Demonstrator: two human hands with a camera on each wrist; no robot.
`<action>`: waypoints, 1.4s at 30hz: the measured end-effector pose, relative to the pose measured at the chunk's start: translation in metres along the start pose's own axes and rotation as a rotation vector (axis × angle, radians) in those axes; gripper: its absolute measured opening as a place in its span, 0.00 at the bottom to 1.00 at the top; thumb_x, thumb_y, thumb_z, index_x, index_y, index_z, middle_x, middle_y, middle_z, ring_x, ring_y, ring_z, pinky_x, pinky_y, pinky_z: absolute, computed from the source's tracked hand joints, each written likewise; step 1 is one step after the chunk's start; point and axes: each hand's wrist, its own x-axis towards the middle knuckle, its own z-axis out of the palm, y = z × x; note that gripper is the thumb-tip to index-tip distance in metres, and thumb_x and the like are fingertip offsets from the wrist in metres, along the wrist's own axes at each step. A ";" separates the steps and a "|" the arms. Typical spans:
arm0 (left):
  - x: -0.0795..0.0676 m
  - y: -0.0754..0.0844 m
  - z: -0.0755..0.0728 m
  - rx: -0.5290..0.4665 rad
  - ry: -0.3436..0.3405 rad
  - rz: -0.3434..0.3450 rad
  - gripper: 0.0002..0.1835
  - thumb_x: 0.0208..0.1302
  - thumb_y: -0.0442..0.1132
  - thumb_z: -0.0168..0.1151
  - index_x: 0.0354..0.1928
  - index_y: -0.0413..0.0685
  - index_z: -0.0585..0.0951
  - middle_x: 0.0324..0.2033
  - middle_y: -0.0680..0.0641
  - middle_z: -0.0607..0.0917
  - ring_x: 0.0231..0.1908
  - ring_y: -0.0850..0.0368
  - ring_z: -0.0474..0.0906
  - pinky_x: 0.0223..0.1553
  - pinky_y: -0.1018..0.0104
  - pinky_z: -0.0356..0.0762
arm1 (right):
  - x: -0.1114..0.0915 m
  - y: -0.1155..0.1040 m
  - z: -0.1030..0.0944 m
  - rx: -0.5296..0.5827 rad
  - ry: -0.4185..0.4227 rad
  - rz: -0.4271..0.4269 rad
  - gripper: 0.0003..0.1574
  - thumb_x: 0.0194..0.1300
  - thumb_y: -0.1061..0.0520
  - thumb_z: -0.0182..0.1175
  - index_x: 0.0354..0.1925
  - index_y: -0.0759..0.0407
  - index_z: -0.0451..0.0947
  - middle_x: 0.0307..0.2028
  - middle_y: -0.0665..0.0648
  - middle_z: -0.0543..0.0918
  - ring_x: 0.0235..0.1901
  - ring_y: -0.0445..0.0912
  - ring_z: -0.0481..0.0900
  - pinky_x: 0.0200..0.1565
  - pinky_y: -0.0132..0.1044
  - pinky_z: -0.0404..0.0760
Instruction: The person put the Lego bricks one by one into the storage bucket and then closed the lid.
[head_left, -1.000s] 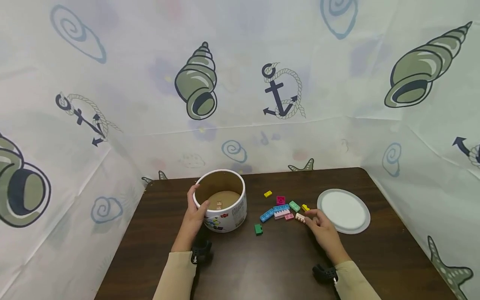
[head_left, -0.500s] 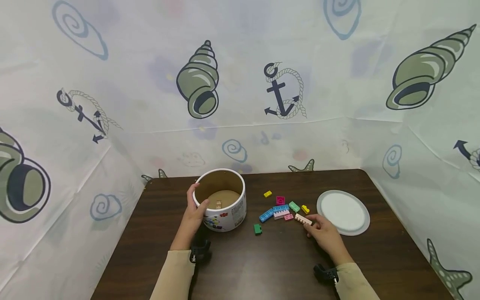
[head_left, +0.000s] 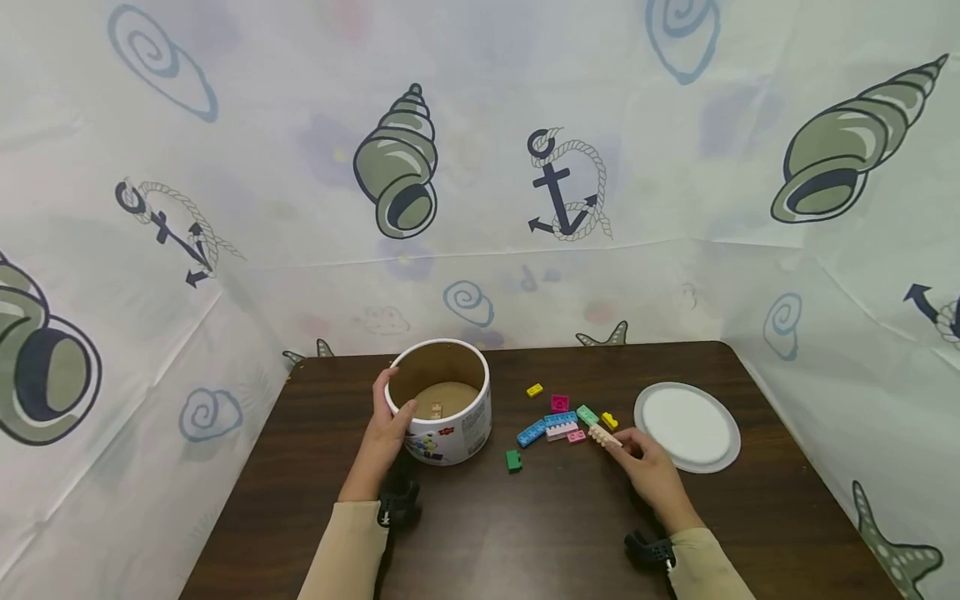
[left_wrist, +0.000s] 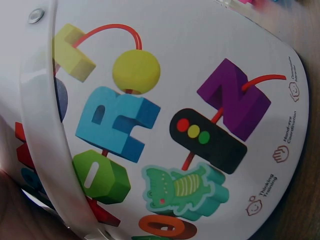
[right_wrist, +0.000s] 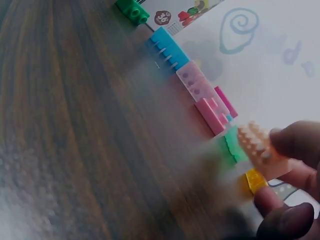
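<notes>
My left hand grips the near-left rim of a white round tub, thumb over the edge. Inside the tub lies a small light-coloured brick. Colourful letters and a crocodile cover the tub's printed side in the left wrist view. A peach studded toy brick is pinched between the thumb and fingers of my right hand. Beside it on the table are a light green brick, a yellow brick, two blue bricks, a pale pink brick and a pink brick.
A white round lid lies flat on the right of the dark wooden table. A dark green brick sits nearer the front, a small yellow brick and a magenta brick farther back. A patterned cloth hangs behind.
The peach brick has turned in my right hand's fingers, its studs now facing differently, while the hand shifted slightly. The left hand holds the tub as before.
</notes>
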 end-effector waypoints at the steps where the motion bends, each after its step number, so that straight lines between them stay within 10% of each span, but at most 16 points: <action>1: 0.000 0.000 0.000 -0.002 -0.003 -0.001 0.41 0.77 0.46 0.60 0.84 0.59 0.50 0.83 0.33 0.53 0.74 0.25 0.63 0.74 0.31 0.59 | 0.000 0.000 0.000 0.027 0.009 0.003 0.23 0.75 0.37 0.68 0.55 0.51 0.84 0.45 0.57 0.80 0.41 0.48 0.74 0.42 0.38 0.73; 8: -0.002 0.002 0.000 -0.002 -0.007 -0.022 0.42 0.77 0.46 0.60 0.84 0.60 0.49 0.83 0.33 0.53 0.74 0.26 0.63 0.74 0.30 0.59 | -0.003 -0.001 0.000 0.221 -0.063 0.003 0.23 0.76 0.45 0.69 0.61 0.54 0.79 0.44 0.61 0.82 0.28 0.49 0.77 0.31 0.38 0.81; 28: 0.002 0.001 0.001 0.021 -0.002 -0.021 0.41 0.78 0.47 0.59 0.84 0.62 0.49 0.85 0.35 0.51 0.76 0.25 0.62 0.75 0.27 0.57 | 0.002 0.001 0.001 0.316 -0.018 -0.037 0.25 0.78 0.49 0.68 0.63 0.58 0.72 0.53 0.62 0.78 0.31 0.46 0.76 0.36 0.35 0.83; 42: 0.000 -0.002 -0.001 0.004 -0.012 -0.001 0.40 0.78 0.46 0.59 0.84 0.62 0.50 0.84 0.35 0.52 0.76 0.25 0.61 0.76 0.27 0.56 | -0.012 -0.042 0.034 0.591 -0.101 -0.041 0.24 0.80 0.50 0.64 0.64 0.60 0.71 0.45 0.65 0.82 0.27 0.46 0.77 0.25 0.34 0.73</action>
